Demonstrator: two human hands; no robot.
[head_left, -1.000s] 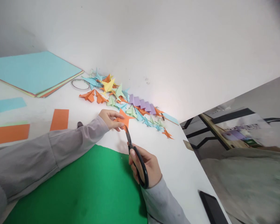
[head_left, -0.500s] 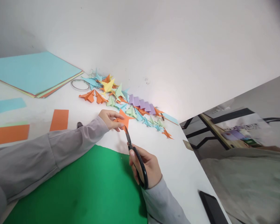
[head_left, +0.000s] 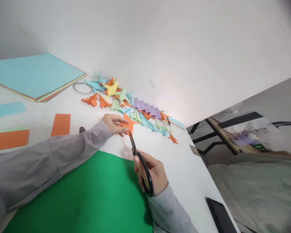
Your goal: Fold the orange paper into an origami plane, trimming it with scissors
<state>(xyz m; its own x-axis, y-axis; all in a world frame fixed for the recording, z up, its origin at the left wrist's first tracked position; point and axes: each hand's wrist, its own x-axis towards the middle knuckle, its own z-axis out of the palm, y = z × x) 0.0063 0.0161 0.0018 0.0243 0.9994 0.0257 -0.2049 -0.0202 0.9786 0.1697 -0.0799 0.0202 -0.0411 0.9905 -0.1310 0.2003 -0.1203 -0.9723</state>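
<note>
My left hand (head_left: pixel 115 124) pinches a folded piece of orange paper (head_left: pixel 130 123) with pointed corners, held over the white table. In my right hand (head_left: pixel 153 171) is a pair of black-handled scissors (head_left: pixel 147 181), its blades pointing up and away from me. The blade tips meet the lower edge of the orange paper, close to my left fingertips. Both sleeves are grey. Just beyond my left hand lie folded paper figures (head_left: pixel 123 95) in orange, blue, green and yellow, along with a purple pleated strip (head_left: pixel 146 108).
A green sheet (head_left: pixel 87 194) lies under my forearms. Large coloured sheets (head_left: pixel 34 76) are stacked at the back left, beside a tape roll (head_left: pixel 74 88). Orange rectangles (head_left: pixel 60 125) lie at left. A black phone-like device (head_left: pixel 220 213) sits by the right table edge. A white wall (head_left: pixel 160 48) rises behind.
Almost nothing differs. The whole view has shifted very slightly; both hands, the scissors and the orange paper keep the same places relative to each other.
</note>
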